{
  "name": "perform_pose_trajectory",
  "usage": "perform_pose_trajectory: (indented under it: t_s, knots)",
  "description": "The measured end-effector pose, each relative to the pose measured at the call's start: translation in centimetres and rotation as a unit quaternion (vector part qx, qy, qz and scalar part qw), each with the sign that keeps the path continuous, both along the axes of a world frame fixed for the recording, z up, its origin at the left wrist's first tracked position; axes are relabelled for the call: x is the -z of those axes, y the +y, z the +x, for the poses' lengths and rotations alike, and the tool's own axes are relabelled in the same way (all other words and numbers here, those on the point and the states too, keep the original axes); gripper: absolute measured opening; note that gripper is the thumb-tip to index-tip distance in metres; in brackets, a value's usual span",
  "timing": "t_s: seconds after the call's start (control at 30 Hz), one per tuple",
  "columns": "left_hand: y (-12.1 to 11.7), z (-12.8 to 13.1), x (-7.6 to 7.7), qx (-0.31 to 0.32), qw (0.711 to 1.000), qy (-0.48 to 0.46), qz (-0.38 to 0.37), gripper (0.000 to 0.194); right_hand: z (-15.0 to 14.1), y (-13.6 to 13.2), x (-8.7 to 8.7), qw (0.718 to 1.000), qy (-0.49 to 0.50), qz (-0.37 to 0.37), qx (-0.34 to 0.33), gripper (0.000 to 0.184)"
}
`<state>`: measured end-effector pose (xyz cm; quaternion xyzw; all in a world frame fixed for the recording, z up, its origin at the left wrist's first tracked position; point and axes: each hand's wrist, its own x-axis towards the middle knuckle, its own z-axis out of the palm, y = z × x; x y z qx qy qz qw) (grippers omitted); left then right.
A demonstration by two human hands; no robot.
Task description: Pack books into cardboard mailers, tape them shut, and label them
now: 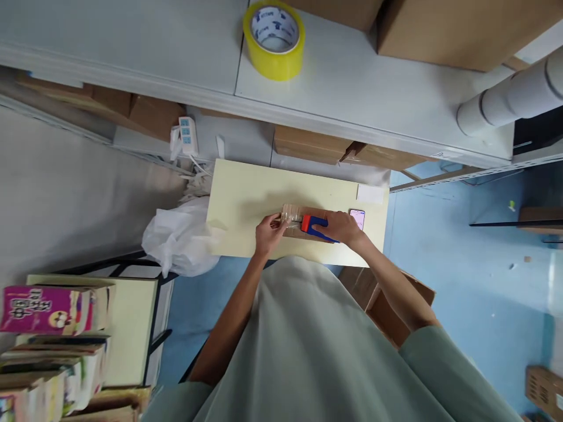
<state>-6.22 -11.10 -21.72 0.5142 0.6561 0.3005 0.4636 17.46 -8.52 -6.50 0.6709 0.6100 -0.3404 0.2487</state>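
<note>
On the pale yellow table (pixel 246 187) in front of me lies a flat, narrow piece of brown cardboard (pixel 294 232) with shiny clear tape at its left end. My left hand (pixel 269 234) pinches that taped end between thumb and fingers. Wrapped round a blue-handled tool with a red front (pixel 310 225) is my right hand (pixel 341 227). A thin dark tip points from the tool toward my left hand, over the cardboard; its exact kind is not clear. Just beyond my right hand lies a phone (pixel 357 218) with a lit screen.
A white card (pixel 370 193) lies at the table's back right. Above, a grey shelf (pixel 176 53) holds a yellow tape roll (pixel 281 61) and cardboard boxes (pixel 457 35). A white plastic bag (pixel 180 237) and stacked books (pixel 48 309) are at left. An opened carton (pixel 391 313) sits below right.
</note>
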Motion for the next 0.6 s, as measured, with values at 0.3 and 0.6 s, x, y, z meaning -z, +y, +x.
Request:
perform_pose_trajectory:
  t_s: [0.3, 0.6]
  knots:
    - [-0.5, 3.4, 0.8, -0.151, 0.983, 0.085, 0.069, 0.020, 1.3, -0.4, -0.8, 0.998, 0.058, 0.010, -0.014, 0.057]
    - [-0.5, 4.7, 0.4, -0.120, 0.974, 0.173, 0.079, 0.028, 13.7, -4.6, -3.2, 0.995, 0.085, -0.038, 0.040, 0.052]
